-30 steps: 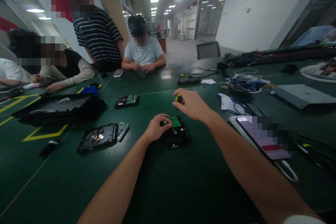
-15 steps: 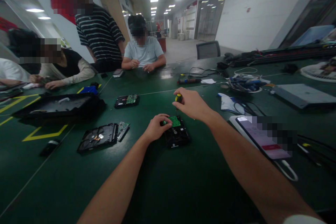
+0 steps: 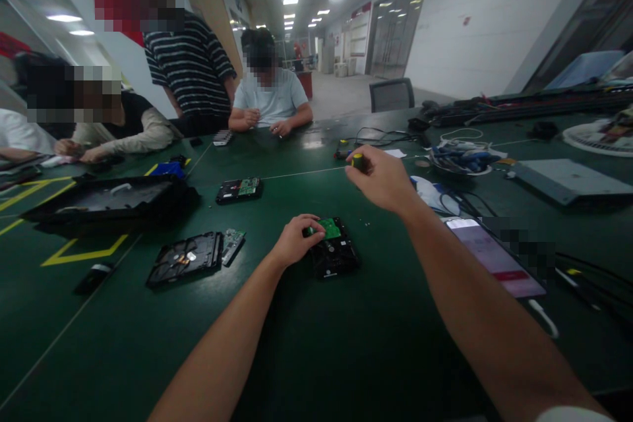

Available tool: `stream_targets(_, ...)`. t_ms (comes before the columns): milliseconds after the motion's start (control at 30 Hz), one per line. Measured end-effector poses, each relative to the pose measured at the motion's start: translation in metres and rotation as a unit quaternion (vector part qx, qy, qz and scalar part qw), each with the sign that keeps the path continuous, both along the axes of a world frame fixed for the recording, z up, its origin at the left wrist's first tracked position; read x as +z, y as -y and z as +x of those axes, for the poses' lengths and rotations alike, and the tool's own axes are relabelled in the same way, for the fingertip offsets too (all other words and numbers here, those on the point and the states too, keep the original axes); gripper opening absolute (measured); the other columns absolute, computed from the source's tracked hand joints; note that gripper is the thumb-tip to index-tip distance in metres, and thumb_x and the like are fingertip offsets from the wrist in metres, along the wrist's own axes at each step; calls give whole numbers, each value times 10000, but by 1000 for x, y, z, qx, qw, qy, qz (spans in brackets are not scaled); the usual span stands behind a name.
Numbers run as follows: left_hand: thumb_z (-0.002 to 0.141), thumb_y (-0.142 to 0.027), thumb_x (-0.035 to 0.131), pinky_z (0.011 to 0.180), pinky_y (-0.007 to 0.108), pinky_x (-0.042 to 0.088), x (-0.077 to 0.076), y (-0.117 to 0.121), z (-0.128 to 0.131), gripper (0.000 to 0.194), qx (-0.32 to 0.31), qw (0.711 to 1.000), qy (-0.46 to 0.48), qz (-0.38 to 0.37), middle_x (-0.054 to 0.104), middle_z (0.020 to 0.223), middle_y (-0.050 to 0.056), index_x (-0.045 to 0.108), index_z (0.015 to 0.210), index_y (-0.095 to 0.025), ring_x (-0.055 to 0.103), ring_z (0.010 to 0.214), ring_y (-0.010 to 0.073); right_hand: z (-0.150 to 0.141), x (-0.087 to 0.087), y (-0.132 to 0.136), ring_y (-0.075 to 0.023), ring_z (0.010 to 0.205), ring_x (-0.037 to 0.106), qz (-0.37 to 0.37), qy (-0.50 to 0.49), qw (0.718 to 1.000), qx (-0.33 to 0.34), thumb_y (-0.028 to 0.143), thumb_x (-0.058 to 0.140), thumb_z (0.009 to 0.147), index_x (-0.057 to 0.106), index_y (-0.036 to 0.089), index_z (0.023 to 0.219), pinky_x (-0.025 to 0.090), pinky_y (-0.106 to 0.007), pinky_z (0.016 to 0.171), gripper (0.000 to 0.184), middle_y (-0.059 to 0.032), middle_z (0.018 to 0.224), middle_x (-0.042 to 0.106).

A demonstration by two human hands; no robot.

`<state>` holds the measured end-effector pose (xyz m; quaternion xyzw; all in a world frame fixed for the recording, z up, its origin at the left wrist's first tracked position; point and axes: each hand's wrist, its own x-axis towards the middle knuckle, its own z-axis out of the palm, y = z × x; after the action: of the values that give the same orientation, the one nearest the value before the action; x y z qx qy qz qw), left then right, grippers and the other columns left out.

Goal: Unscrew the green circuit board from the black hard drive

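A black hard drive lies on the dark green table in front of me, its green circuit board facing up. My left hand grips the drive by its left side, fingertips resting at the board. Raised above and to the right of the drive, my right hand is closed around a screwdriver with a yellow and black handle. The screwdriver's shaft is hidden from view. A few tiny screws are scattered on the table just right of the drive.
To the left are an opened drive casing, a loose circuit board, another hard drive and a large black tray. A phone, a bowl of cables and a grey metal box are on the right. Several people work across the table.
My right hand has lifted the screwdriver away from the drive, up and to the right, uncovering the tiny screws. The left hand and the drive have stayed put.
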<state>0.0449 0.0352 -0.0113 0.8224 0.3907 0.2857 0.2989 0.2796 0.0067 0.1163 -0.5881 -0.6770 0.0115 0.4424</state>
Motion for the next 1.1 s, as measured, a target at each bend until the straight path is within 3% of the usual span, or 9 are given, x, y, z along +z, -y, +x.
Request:
stream_targets(100,877,-230,723,1118,488,423,2,1,2,73,2,1000,-1,-2,682,1275,104,773,925,-208,628,1225,282,4,-17,-4,-190,767,641,-116,-9,992,-48,262,624,861,703,181,939,479,-310,752,138,-55,861,727)
stream_targets(200,867,-199,725,1115,479,427,5,2,4,59,4,1000,-1,-5,688,1250,106,772,903,-201,630,1220,276,10,-44,-3,-162,660,647,-234,-68,968,-54,260,529,921,685,182,1051,482,-277,681,217,-31,783,718)
stream_targets(333,858,-179,732,1114,478,429,7,1,6,61,-4,1000,-7,-8,698,1222,106,772,899,-200,628,1229,276,24,-79,6,-187,869,688,-288,-13,953,-93,210,613,876,722,173,1002,492,-282,790,170,-76,982,751)
stream_targets(433,861,-184,732,1105,490,438,7,-1,5,59,-7,1000,-12,-16,690,1245,110,772,902,-199,631,1221,280,34,-93,15,-171,828,701,-314,-3,946,-86,157,687,817,735,175,1007,500,-267,782,197,-65,984,754)
stream_targets(567,871,-181,718,1087,484,456,4,-2,4,71,-4,1000,-6,-17,678,1270,107,771,913,-204,628,1225,277,40,-100,20,-129,634,679,-344,2,936,-71,149,676,843,723,167,1051,507,-250,692,214,-28,856,746)
stream_targets(833,874,-187,717,1087,486,463,8,-3,8,63,-16,1000,-7,-26,673,1295,108,769,907,-199,639,1210,275,43,-107,16,-216,1015,679,-318,59,945,-44,213,685,890,744,190,954,482,-330,927,90,-70,1062,756)
stream_targets(1100,870,-182,720,1108,496,444,7,-3,8,59,-15,999,-5,-28,677,1281,105,767,898,-206,628,1231,275,43,-107,15,-204,919,690,-319,60,944,-53,221,660,916,738,183,925,483,-303,842,87,-74,961,755)
